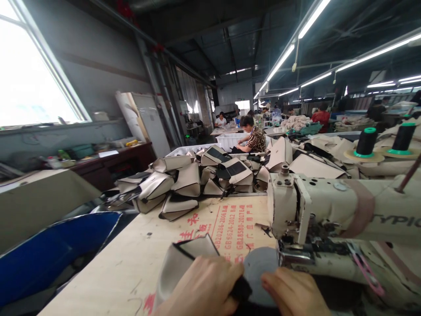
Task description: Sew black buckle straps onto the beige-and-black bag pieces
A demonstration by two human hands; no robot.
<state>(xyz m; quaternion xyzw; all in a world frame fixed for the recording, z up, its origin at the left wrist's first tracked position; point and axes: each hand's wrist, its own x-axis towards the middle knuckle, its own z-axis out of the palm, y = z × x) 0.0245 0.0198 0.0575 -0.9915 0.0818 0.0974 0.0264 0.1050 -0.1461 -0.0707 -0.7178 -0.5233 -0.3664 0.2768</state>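
Note:
My left hand [205,287] is closed on a beige bag piece [169,267] with black edging. The piece stands up from the board to the left of the hand. A black strip [241,289] pokes out past my left fingertips. My right hand [292,289] is closed too, its fingers curled together at the edge of a grey round disc [261,267]. Whatever lies under those fingers is hidden. Close above my right hand is the sewing machine [315,210], with its cylinder arm [297,258] beside the disc.
Beyond the wooden board [131,259] lies a heap of beige and black bag pieces [186,180]. A blue bin [59,254] stands at left. Pink-handled snips [366,272] lie on the machine. Black thread cones [366,142] stand behind it. A co-worker [255,136] sits past the heap.

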